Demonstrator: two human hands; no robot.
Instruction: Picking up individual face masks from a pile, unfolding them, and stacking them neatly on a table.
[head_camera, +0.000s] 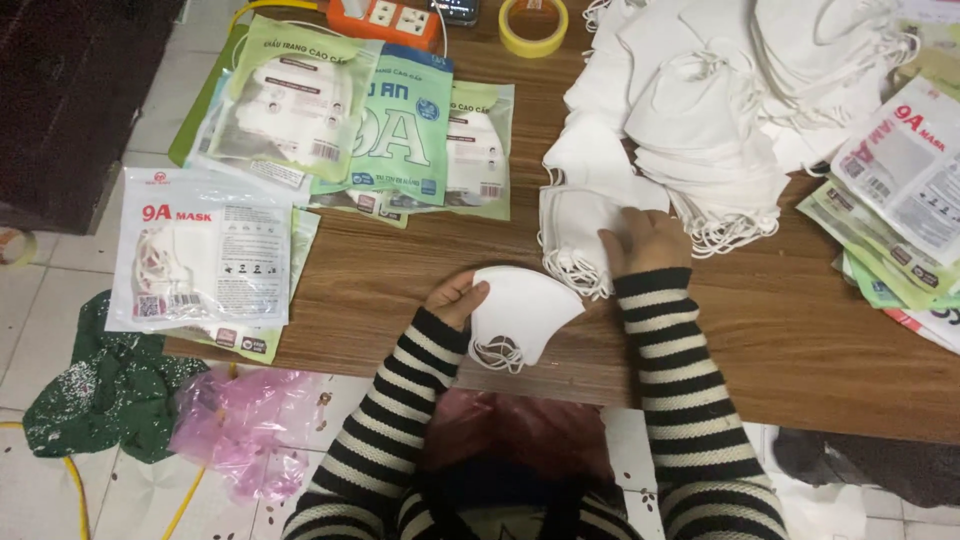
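1. Wooden table (760, 330) fills the head view, and a person in black-and-white striped sleeves works at its near edge.
2. Left hand (458, 298) grips one folded white mask (522, 315) by its edge, ear loops dangling just above the table edge.
3. Right hand (645, 240) lies fingers-down on a small stack of white masks (572, 235); whether it pinches one I cannot tell.
4. Behind that stack a large heap of loose masks (720, 100) crowds the far right of the table.
5. One clear pouch (205, 250) at the left edge holds a white mask.
6. Beyond it lie several green packets (350, 110), overlapping, masks showing inside at least two.
7. More flat packets (900, 200) are stacked on the right.
8. One yellow tape roll (533, 25) and one orange power strip (388, 18) sit at the far edge.
9. Pink plastic bag (245, 420) and green cloth (100, 385) lie on the floor.
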